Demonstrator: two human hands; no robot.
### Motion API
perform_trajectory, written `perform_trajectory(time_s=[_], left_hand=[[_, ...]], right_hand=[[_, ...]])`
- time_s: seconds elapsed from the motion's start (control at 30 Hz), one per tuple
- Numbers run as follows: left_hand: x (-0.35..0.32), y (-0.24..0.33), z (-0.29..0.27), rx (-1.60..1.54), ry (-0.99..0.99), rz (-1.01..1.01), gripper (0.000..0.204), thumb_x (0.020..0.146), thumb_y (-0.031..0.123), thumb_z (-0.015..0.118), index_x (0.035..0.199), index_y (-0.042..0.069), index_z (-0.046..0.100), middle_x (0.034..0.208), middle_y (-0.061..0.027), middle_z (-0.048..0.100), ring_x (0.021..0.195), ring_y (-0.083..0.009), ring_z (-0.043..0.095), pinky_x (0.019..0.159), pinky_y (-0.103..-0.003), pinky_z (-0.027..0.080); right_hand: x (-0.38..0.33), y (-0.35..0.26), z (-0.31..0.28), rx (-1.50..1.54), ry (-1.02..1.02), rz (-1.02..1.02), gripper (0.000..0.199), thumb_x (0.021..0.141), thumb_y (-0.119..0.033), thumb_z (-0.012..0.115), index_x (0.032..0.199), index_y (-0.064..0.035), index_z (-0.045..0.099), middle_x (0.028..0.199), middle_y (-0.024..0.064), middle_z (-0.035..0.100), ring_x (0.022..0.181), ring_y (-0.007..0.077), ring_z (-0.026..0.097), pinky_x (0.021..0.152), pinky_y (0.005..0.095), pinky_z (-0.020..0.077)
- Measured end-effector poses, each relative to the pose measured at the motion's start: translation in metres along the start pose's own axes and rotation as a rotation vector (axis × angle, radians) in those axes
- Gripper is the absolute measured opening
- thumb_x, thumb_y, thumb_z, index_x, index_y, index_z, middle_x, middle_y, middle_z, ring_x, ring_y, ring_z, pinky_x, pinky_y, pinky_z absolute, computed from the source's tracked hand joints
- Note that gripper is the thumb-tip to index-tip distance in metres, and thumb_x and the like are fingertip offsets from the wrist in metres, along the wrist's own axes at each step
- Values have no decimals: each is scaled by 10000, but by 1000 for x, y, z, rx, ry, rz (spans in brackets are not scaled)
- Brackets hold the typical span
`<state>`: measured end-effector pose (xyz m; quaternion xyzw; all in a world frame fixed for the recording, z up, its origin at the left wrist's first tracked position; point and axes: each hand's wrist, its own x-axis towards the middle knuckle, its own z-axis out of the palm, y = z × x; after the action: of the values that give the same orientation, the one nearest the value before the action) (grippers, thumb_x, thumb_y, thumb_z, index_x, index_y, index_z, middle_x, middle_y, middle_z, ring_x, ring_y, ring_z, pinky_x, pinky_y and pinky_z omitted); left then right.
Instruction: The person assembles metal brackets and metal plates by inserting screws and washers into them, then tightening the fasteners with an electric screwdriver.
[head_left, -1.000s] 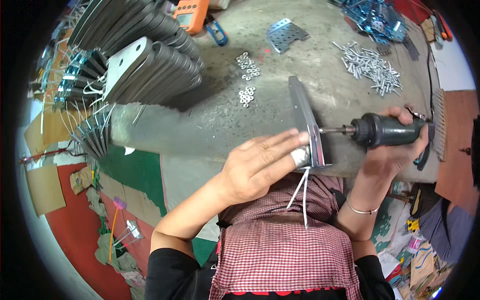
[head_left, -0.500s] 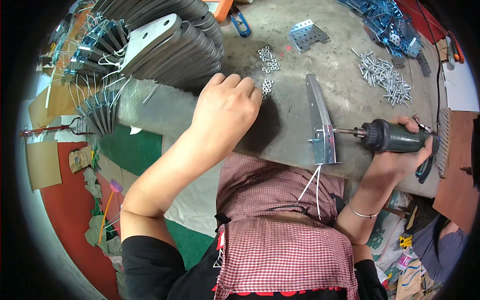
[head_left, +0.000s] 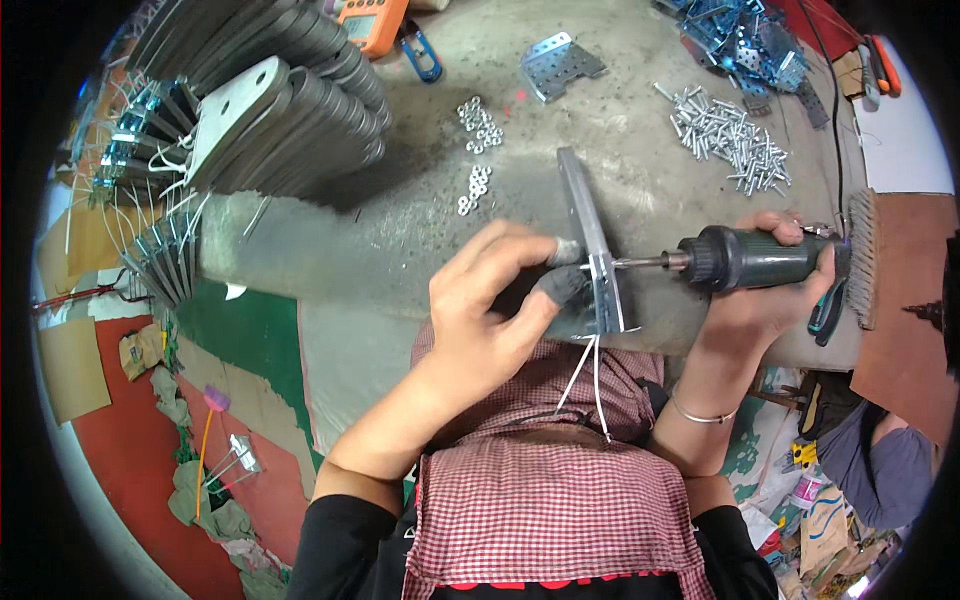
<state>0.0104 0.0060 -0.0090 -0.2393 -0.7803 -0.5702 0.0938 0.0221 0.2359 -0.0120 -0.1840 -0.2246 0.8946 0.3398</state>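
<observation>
My right hand (head_left: 748, 312) is wrapped round a dark green power screwdriver (head_left: 765, 258), whose shaft points left. Its tip meets a long grey metal plate (head_left: 581, 200) that stands on edge with a bracket (head_left: 607, 300) at its near end. Two white cable ties (head_left: 598, 385) hang from that end over the table edge. On the plate's other side is my left hand (head_left: 480, 305), thumb and forefinger brought together close to the bracket. Both those fingertips wear dark grey covers. Whatever lies between them is hidden. Small nuts (head_left: 476, 188) lie loose beyond my left hand.
Stacked grey plates (head_left: 300, 120) rise at the far left. Loose bolts (head_left: 735, 145) and blue-tinted metal brackets (head_left: 750, 45) lie at the far right. A perforated bracket (head_left: 560, 68), a blue clip-like tool (head_left: 422, 55) and an orange meter (head_left: 370, 25) sit at the back. A brush (head_left: 861, 260) borders the right.
My left hand has come from beside the nuts, toward me and right, to the bracket. My right hand still holds the screwdriver against it. The whole view has shifted somewhat.
</observation>
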Motion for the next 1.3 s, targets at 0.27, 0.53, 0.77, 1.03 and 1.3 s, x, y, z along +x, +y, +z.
perform_trajectory(time_s=[0.27,0.53,0.77,1.03,1.3], left_hand=[[-8,1,10,-159,61,-112,195,719,-36,615,913,-45,608,835,-117,617,736,-191,601,662,-263,472],[-7,4,11,-76,58,-64,188,743,-51,629,927,-23,604,787,-123,603,696,-215,603,639,-271,477],[-6,-6,7,-109,-39,5,139,766,-91,598,848,-21,510,824,-105,572,728,-138,525,647,-240,417],[3,13,-10,98,-190,-13,356,601,-123,519,933,-10,581,855,-161,610,693,-289,610,610,-309,486],[53,21,-14,430,-577,330,374,712,28,560,1080,89,589,1179,-154,546,1169,-363,492,966,-488,376]], right_hand=[[2,-1,-2,20,1,42,310,897,-345,454,928,-37,452,745,28,497,661,116,515,763,300,486],[0,1,3,32,-5,41,308,891,-355,467,933,-51,455,719,5,467,659,111,508,735,293,488],[-1,0,8,76,-112,44,322,870,-391,503,897,-71,476,698,-21,462,642,115,490,689,279,472],[-5,-10,13,111,-2,138,363,857,-426,534,920,-69,530,696,0,488,634,137,492,699,304,447],[63,-112,-24,-857,-98,-202,414,885,-202,534,1196,58,450,1007,152,589,911,250,573,832,372,466]])
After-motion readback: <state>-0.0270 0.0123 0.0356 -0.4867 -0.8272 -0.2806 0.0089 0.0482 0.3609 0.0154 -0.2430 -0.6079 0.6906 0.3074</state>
